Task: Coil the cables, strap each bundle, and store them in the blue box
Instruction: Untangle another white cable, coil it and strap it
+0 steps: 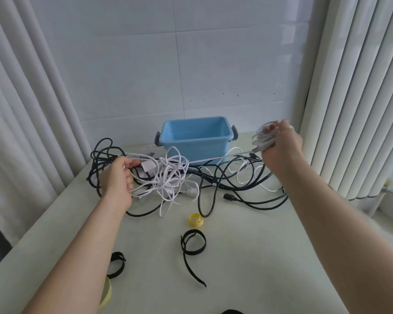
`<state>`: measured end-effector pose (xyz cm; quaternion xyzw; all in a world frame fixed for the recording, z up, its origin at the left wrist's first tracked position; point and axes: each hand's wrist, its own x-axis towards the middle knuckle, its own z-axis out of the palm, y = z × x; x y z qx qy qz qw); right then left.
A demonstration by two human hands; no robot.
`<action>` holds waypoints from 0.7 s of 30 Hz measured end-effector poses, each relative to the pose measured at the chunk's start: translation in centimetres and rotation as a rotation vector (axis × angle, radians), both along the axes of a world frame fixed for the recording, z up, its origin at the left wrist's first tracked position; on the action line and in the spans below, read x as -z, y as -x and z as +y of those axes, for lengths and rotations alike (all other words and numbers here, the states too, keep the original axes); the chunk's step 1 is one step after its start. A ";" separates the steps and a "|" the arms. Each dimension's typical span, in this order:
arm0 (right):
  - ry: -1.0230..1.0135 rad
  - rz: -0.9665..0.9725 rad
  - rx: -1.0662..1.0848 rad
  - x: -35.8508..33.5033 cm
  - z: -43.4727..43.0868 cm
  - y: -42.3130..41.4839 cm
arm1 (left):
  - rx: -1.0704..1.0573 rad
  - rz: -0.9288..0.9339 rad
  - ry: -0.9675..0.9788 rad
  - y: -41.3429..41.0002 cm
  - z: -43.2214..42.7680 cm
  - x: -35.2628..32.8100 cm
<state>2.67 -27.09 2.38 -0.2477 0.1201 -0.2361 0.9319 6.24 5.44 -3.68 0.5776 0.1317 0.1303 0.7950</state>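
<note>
Fingers (pixel 271 127) of the right hand (pixel 281 147) are curled round a small coil of white cable (pixel 262 140), held in the air just right of the blue box (pixel 195 138); this hand is blurred. The left hand (pixel 116 177) grips strands at the left side of the white tangle (pixel 169 175), its fingers closed on them. A taut white strand runs from the tangle toward the right hand, passing in front of the box.

The box stands at the far edge of the tabletop (pixel 247 257), near the tiled wall (pixel 145 64), with a grey handle at each end. Black cables (pixel 227 177) sprawl in loops in front of it, reaching close to the left edge by the curtain (pixel 21 109) and toward the right edge by the vertical blinds (pixel 361 87).

The near half of the tabletop carries only four straps: a yellow strap roll (pixel 195 219), a black strap (pixel 192 245) in a loose loop with a tail, a second black strap (pixel 117 265) and a flat yellow strap (pixel 107 293) beside the left forearm. The tabletop is pale, smooth and faintly glossy. The box is smooth plastic, and the straps look like fabric.
</note>
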 end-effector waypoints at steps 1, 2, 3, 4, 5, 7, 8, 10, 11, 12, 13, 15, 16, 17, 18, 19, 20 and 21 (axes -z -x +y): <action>0.194 0.080 0.119 0.4 0.6 -0.1 | 0.010 -0.031 -0.013 0.2 -0.2 -0.2; 0.421 0.139 0.223 0.8 1.1 -0.2 | 0.026 -0.067 -0.023 0.5 -0.4 -0.4; 0.669 0.151 0.310 1.5 1.3 -0.4 | 0.041 -0.106 -0.030 0.7 -0.7 -0.5; 0.927 0.107 0.367 2.2 1.3 -0.7 | 0.054 -0.144 -0.032 0.9 -1.0 -0.7; 1.199 0.050 0.392 2.8 1.2 -1.0 | 0.062 -0.180 -0.032 1.1 -1.1 -0.9; 1.731 0.026 0.378 3.2 1.2 -1.0 | 0.067 -0.248 -0.021 1.2 -1.1 -1.4; 1.949 0.047 0.359 3.2 1.5 -0.9 | 0.073 -0.280 -0.010 1.2 -0.9 -1.6; 2.184 0.052 0.205 3.1 2.4 -0.2 | 0.078 -0.316 0.017 1.2 -0.2 -1.9; 2.216 0.061 0.056 3.2 2.7 -0.2 | 0.073 -0.313 0.030 1.0 0.1 -2.0; 2.208 0.086 -0.107 3.3 2.9 0.0 | 0.066 -0.297 0.041 1.0 0.3 -2.0; 2.193 0.118 -0.240 3.5 3.0 0.1 | 0.057 -0.274 0.046 0.9 0.3 -1.9; 2.186 0.119 -0.329 3.9 3.0 0.1 | 0.040 -0.222 0.045 0.9 0.3 -1.7; 2.161 0.113 -0.316 4.1 2.9 0.0 | 0.031 -0.197 0.048 0.8 0.2 -1.6; 2.112 0.104 -0.281 4.1 2.7 0.0 | 0.016 -0.167 0.056 0.7 0.2 -1.4; 2.042 0.087 -0.232 4.1 2.4 0.0 | -0.005 -0.133 0.075 0.7 0.3 -1.3; 1.959 0.072 -0.192 4.1 2.0 -0.1 | -0.032 -0.102 0.100 0.6 0.4 -1.2; 1.870 0.059 -0.154 4.0 1.6 0.0 | -0.061 -0.078 0.122 0.5 0.7 -1.1; 1.786 0.054 -0.124 4.0 1.2 -0.1 | -0.091 -0.060 0.138 0.4 0.8 -1.0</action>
